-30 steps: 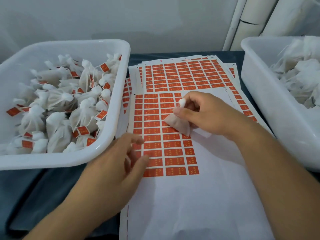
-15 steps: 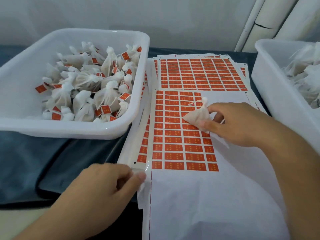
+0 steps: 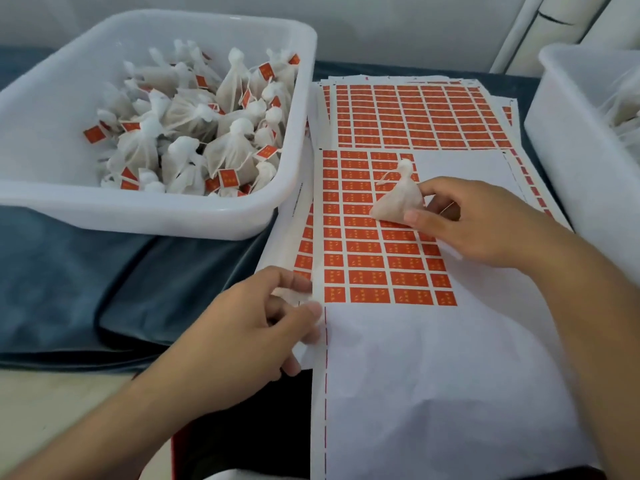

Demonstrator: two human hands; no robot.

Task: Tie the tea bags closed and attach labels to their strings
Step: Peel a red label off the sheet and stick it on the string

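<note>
A tied white tea bag (image 3: 398,199) with a short string sits on the sheet of orange labels (image 3: 363,251), held between the thumb and fingers of my right hand (image 3: 474,226). My left hand (image 3: 256,327) pinches the left edge of that label sheet near its bottom orange row. The lower part of the sheet is bare white backing.
A white tub (image 3: 221,216) at left holds several tied tea bags with orange labels. Another white tub (image 3: 568,133) at right holds untied bags. More label sheets (image 3: 415,116) lie behind. A dark blue cloth (image 3: 86,278) covers the table.
My left hand moved from the sheet's middle down to its left edge and took hold of it. The right hand with the tea bag stayed on the labels. The camera shifted left.
</note>
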